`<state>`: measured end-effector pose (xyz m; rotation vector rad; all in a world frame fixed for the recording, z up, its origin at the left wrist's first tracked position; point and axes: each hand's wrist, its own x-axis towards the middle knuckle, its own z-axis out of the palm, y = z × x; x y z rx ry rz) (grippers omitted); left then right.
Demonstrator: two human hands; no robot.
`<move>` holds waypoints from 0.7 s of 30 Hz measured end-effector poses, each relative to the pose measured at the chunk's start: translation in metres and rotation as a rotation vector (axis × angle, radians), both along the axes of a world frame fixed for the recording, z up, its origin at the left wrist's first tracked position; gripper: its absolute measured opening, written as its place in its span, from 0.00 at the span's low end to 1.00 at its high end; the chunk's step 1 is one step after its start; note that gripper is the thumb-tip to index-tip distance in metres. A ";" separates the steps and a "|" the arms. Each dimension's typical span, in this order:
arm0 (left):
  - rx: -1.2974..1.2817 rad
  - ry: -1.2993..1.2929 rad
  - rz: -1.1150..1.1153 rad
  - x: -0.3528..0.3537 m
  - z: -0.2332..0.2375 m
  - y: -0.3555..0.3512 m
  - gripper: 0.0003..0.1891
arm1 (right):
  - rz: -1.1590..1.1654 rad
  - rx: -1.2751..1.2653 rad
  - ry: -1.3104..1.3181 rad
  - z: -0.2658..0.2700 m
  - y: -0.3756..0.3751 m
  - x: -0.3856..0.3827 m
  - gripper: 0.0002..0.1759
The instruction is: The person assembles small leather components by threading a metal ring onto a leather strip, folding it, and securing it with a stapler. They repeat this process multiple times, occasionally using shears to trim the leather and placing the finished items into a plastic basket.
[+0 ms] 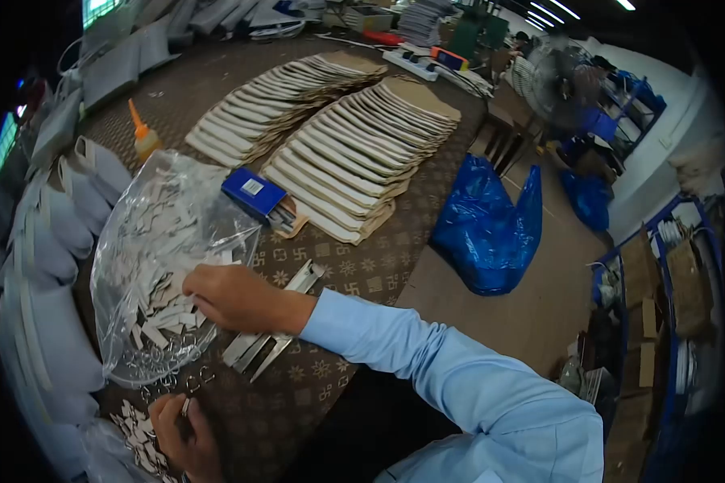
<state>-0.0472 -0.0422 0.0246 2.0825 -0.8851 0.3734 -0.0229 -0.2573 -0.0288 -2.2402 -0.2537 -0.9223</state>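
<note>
My right hand (238, 298) reaches over a clear plastic bag (113, 266) of small white strips (165, 286). Its fingers are bent together at the strips, and what they pinch, if anything, is hidden. Nearer me, my left hand (181, 439) is closed, with a small pale piece (186, 407) between thumb and finger. Small metal rings (203, 374) lie just above it, and a heap of white tabs (137, 435) is at its left. A metal stapler (304, 278) rests partly under my right wrist. Beyond is an open blue box (254, 193) with staples showing.
Two long rows of overlapping white-and-brown flat pieces (338, 177) cover the table's middle. Pale shoe-like covers (56, 322) line the left edge. An orange-tipped bottle (145, 138), a power strip (411, 64) and a blue plastic bag (491, 233) are around. A fan (557, 80) stands farther back.
</note>
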 end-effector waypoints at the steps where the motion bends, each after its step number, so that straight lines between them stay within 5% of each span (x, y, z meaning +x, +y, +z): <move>1: 0.053 0.245 0.198 -0.012 0.012 -0.008 0.08 | 0.023 0.005 0.019 0.000 0.000 0.000 0.08; 16: -0.132 0.367 -0.160 0.024 -0.035 -0.019 0.06 | -0.178 -0.171 0.139 -0.007 -0.001 0.003 0.07; 19: -0.175 0.398 -0.188 0.029 -0.040 -0.020 0.06 | -0.159 -0.187 -0.057 -0.012 0.000 0.007 0.06; 21: -0.216 0.414 -0.200 0.033 -0.043 -0.021 0.06 | 0.145 -0.057 -0.097 -0.001 0.002 -0.001 0.06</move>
